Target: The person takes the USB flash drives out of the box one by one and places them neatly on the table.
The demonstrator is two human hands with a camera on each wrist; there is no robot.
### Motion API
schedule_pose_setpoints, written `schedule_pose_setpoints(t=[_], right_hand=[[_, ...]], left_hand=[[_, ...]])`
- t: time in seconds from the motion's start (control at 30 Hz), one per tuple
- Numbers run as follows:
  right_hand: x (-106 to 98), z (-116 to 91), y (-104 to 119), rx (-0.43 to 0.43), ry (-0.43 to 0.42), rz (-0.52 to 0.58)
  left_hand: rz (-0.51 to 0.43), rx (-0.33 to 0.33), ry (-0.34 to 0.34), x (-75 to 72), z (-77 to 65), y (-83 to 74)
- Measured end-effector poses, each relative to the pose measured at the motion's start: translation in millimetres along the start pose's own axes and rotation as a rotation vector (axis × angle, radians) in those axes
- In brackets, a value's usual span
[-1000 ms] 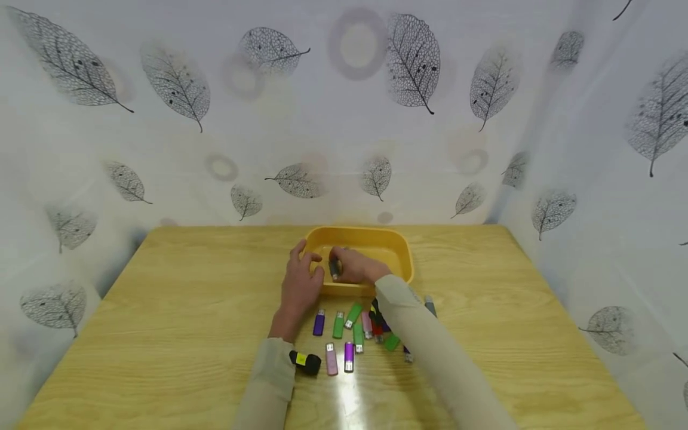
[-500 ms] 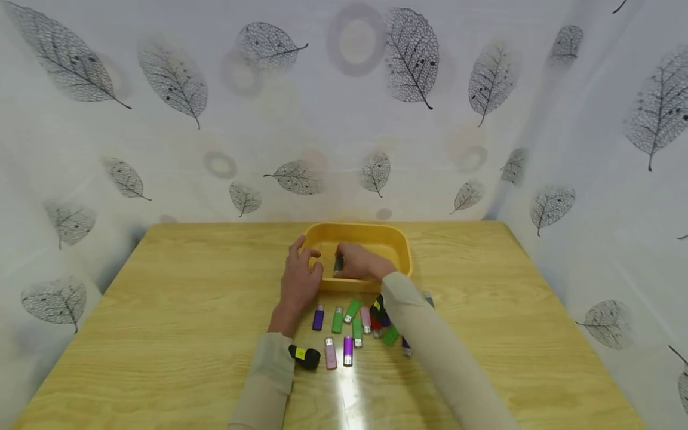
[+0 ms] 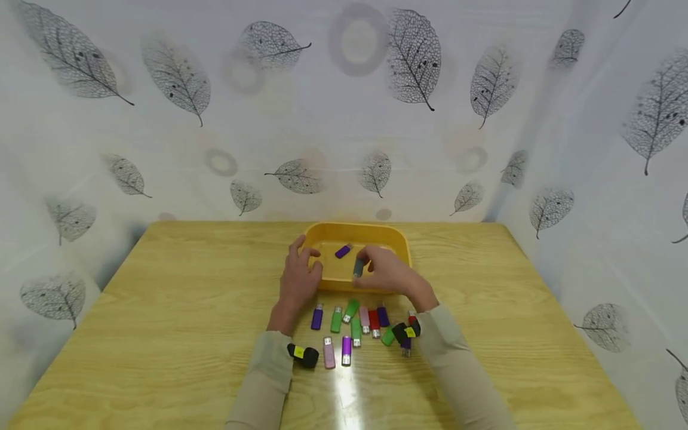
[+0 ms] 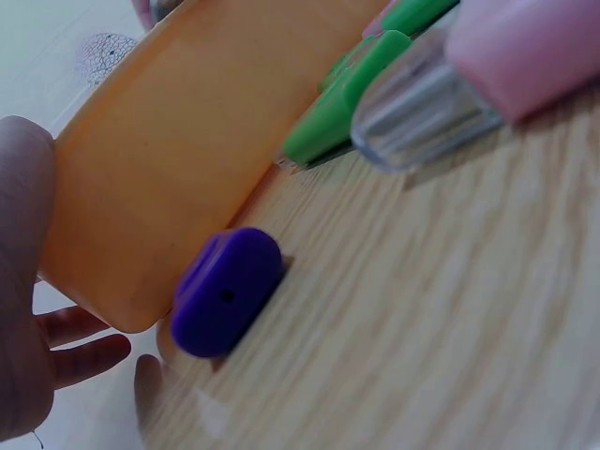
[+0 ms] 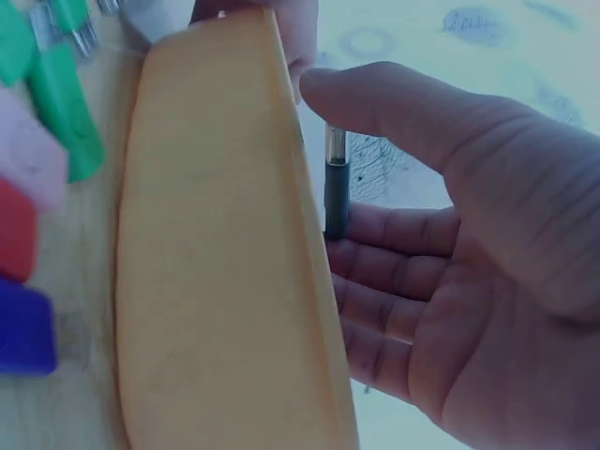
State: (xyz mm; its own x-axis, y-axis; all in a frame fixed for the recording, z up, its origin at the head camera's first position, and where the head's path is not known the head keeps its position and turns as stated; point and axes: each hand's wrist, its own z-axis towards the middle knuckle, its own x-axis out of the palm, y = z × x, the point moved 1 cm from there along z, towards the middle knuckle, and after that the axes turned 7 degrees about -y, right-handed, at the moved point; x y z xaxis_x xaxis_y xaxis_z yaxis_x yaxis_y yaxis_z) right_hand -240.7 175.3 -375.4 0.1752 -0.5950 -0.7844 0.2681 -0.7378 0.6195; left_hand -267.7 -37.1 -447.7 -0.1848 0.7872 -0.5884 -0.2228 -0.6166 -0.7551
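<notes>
A yellow tray [image 3: 398, 239] stands at the middle of the table's back edge. At its left end my left hand [image 3: 300, 278] holds the wall, thumb on the inner side and some fingers outside, as the left wrist view [image 4: 28, 281] shows. Over the tray's front part my right hand [image 3: 389, 272] holds a dark grey USB flash drive [image 3: 358, 267] between thumb and fingers. That drive [image 5: 337, 197] stands upright between thumb and fingers in the right wrist view. On the tray's floor lies a purple USB flash drive [image 3: 343, 251].
In front of the tray lie several USB flash drives: purple [image 3: 317, 317], green [image 3: 336, 320], pink [image 3: 329, 353] and red [image 3: 374, 322]. The wooden table [image 3: 204, 334] runs back to a leaf-patterned curtain [image 3: 333, 119]. Black wrist cameras [image 3: 304, 356] sit at both wrists.
My right hand has shifted right within the tray and turned, still holding the grey flash drive. The purple drive on the tray's floor is uncovered. My left hand stays in place.
</notes>
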Motion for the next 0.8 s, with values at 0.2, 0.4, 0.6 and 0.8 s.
schedule_pose_setpoints(t=[0.2, 0.4, 0.6, 0.8], right_hand=[[4.6, -25.0, 8.2, 0.025, -0.009, -0.068], [4.4, -47.8, 15.6, -0.061, -0.037, -0.255], [4.5, -79.8, 22.4, -0.242, -0.079, -0.433], [20.3, -100.7, 32.2, -0.19, 0.181, -0.481]], left_hand=[[0.002, 0.009, -0.01, 0.5, 0.4, -2.1], [-0.007, -0.001, -0.005, 4.5, -2.1, -0.6], [-0.014, -0.016, -0.01, 5.9, -4.5, -0.1], [0.009, 0.006, -0.028, 5.6, -0.9, 0.8]])
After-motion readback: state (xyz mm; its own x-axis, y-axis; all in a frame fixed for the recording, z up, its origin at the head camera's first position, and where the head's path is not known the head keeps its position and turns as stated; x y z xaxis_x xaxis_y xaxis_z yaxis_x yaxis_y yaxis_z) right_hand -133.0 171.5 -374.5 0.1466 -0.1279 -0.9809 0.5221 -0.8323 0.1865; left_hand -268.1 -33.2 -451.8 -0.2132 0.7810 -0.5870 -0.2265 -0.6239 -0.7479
